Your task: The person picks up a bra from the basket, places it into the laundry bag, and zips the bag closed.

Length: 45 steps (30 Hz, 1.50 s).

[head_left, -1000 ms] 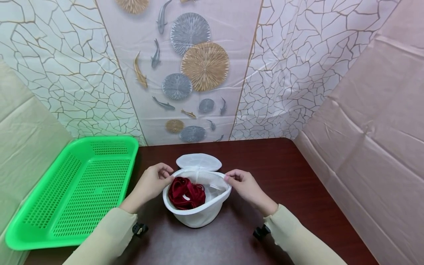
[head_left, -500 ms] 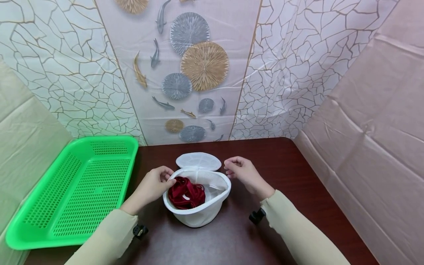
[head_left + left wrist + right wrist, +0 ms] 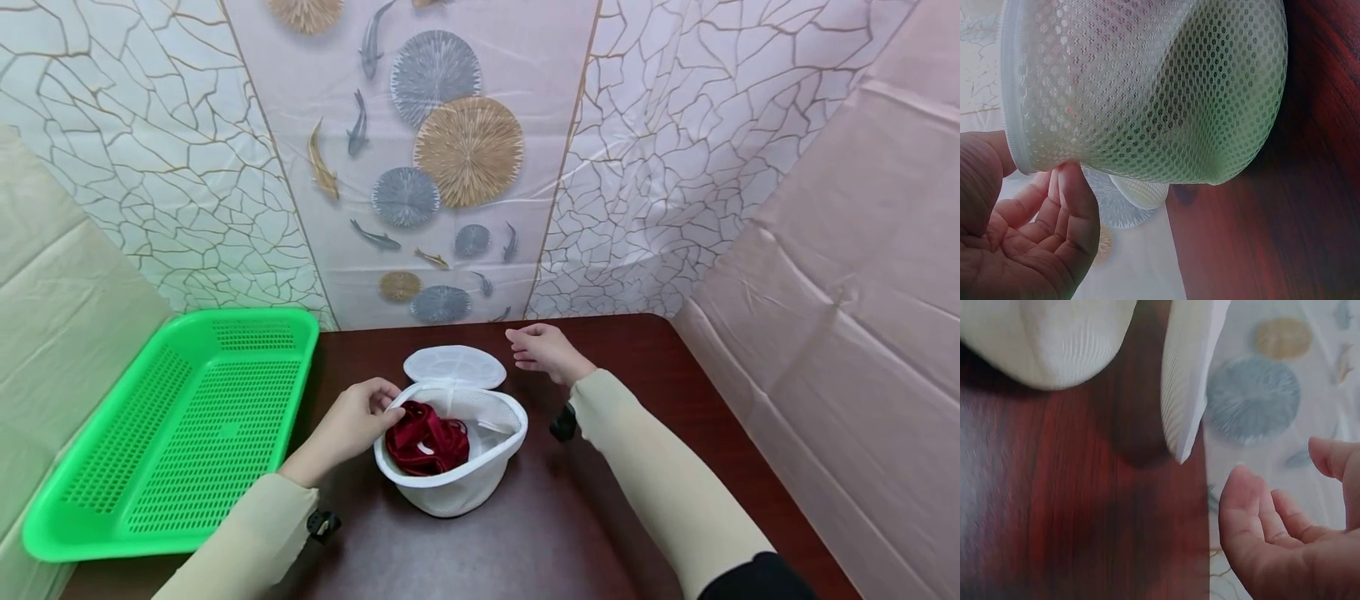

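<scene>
A white mesh laundry bag (image 3: 457, 492) with a stiff rim stands on the table, its round lid (image 3: 455, 367) flipped open at the back. Inside lies a bundle of dark red, shiny fabric (image 3: 426, 442) with a small white tag. My left hand (image 3: 360, 421) pinches the bag's rim on its left side, thumb inside and fingers outside; the left wrist view shows the honeycomb mesh wall (image 3: 1166, 94) just beside the fingers. My right hand (image 3: 547, 350) is in the air right of the lid, holding nothing, fingers loosely bent. In the right wrist view the lid's edge (image 3: 1185, 394) is near its fingertips.
A bright green perforated plastic basket (image 3: 180, 433) sits at the left of the dark red-brown wooden table (image 3: 600, 533). Patterned cloth (image 3: 465, 150) hangs behind the table, and a plain pinkish cloth (image 3: 840, 317) lines the right side.
My right hand has let go of the bag's right rim and moved up and back beside the lid. The left hand stays on the left rim.
</scene>
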Motion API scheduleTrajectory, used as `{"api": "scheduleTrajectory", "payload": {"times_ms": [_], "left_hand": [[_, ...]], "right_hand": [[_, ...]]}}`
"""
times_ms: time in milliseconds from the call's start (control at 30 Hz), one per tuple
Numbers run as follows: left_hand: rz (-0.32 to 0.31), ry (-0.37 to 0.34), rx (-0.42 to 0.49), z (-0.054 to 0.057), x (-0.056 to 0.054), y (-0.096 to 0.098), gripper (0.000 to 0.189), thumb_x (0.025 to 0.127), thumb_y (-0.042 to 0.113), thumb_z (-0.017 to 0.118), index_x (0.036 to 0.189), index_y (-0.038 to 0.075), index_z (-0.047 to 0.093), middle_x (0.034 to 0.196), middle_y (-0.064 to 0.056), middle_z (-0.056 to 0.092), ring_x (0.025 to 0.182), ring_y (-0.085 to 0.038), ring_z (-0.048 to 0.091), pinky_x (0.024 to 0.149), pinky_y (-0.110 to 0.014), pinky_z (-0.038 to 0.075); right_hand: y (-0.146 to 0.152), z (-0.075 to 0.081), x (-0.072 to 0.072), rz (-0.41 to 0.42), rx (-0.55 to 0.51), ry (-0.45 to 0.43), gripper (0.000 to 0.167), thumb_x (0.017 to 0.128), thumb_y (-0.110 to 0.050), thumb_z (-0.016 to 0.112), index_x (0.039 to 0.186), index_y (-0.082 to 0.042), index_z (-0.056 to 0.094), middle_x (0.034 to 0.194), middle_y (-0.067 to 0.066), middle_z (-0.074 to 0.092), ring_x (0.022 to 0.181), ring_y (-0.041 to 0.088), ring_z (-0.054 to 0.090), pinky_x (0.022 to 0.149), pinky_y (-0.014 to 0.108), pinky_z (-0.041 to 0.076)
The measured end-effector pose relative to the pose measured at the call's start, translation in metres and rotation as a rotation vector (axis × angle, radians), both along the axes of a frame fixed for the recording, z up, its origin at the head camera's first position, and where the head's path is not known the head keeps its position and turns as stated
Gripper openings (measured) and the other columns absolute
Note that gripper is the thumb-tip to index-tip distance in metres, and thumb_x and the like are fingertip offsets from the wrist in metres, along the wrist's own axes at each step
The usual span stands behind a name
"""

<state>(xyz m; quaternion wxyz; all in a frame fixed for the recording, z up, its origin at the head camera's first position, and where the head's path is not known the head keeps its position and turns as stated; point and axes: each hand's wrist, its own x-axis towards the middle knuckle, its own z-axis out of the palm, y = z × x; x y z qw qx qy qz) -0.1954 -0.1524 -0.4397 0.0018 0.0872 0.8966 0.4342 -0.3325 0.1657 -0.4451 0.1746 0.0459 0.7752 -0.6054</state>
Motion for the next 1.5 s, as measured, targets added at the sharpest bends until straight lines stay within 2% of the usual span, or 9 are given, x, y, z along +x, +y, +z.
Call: {"api": "scheduleTrajectory", "payload": {"times_ms": [200,400,567,800,967,1233,1500], "left_hand": [[-0.01,-0.001,0.01,-0.002,0.0,0.001,0.014,0.084,0.01,0.073,0.096,0.006,0.066,0.077,0.0,0.06,0.068,-0.015,0.055,0.062,-0.031,0.046],[-0.013,0.009,-0.002,-0.004,-0.002,0.0,0.014,0.084,0.01,0.074,0.096,0.007,0.067,0.076,0.001,0.059,0.068,-0.015,0.054,0.061,-0.031,0.046],[-0.011,0.015,-0.009,-0.005,-0.003,0.0,0.014,0.084,0.01,0.074,0.095,0.008,0.066,0.076,0.001,0.059,0.068,-0.015,0.054,0.062,-0.031,0.046],[-0.019,0.022,-0.01,-0.006,-0.004,0.0,0.014,0.084,0.01,0.074,0.095,0.007,0.066,0.076,0.001,0.059,0.068,-0.015,0.054,0.061,-0.031,0.046],[-0.023,0.026,-0.004,-0.006,-0.004,0.0,0.014,0.084,0.01,0.074,0.095,0.008,0.066,0.076,0.001,0.059,0.068,-0.015,0.054,0.061,-0.031,0.046],[-0.022,0.017,-0.007,-0.007,-0.004,0.0,0.013,0.084,0.01,0.073,0.095,0.008,0.066,0.076,0.001,0.059,0.068,-0.015,0.054,0.062,-0.031,0.046],[-0.021,0.017,0.003,-0.006,-0.002,-0.001,0.013,0.084,0.009,0.072,0.096,0.006,0.066,0.076,0.0,0.059,0.067,-0.016,0.054,0.062,-0.031,0.046]], "right_hand": [[-0.005,-0.007,-0.01,0.01,0.061,-0.046,0.053,0.092,-0.034,0.066,0.129,0.0,0.048,0.128,0.024,0.054,0.113,0.035,0.057,0.081,0.034,0.054],[-0.012,-0.019,-0.008,0.026,0.097,-0.117,0.055,0.092,-0.033,0.066,0.13,0.001,0.044,0.13,0.024,0.051,0.113,0.033,0.057,0.086,0.038,0.052],[-0.018,-0.029,-0.005,0.063,0.088,-0.147,0.047,0.093,-0.028,0.065,0.125,0.002,0.047,0.122,0.021,0.054,0.107,0.032,0.06,0.088,0.042,0.051],[-0.021,-0.038,-0.002,0.102,0.101,-0.182,0.033,0.093,-0.023,0.065,0.113,0.004,0.06,0.102,0.015,0.061,0.096,0.031,0.065,0.085,0.04,0.052],[-0.024,-0.038,-0.001,0.104,0.113,-0.168,0.031,0.093,-0.018,0.066,0.114,0.005,0.062,0.095,0.016,0.065,0.086,0.026,0.067,0.079,0.036,0.054],[-0.029,-0.03,0.0,0.059,0.108,-0.099,0.029,0.093,-0.01,0.064,0.117,0.005,0.059,0.097,0.016,0.064,0.076,0.018,0.065,0.076,0.035,0.055],[-0.03,-0.014,0.003,0.022,0.058,0.041,0.032,0.095,-0.012,0.059,0.123,0.003,0.054,0.103,0.017,0.063,0.086,0.024,0.066,0.079,0.039,0.055]]}}
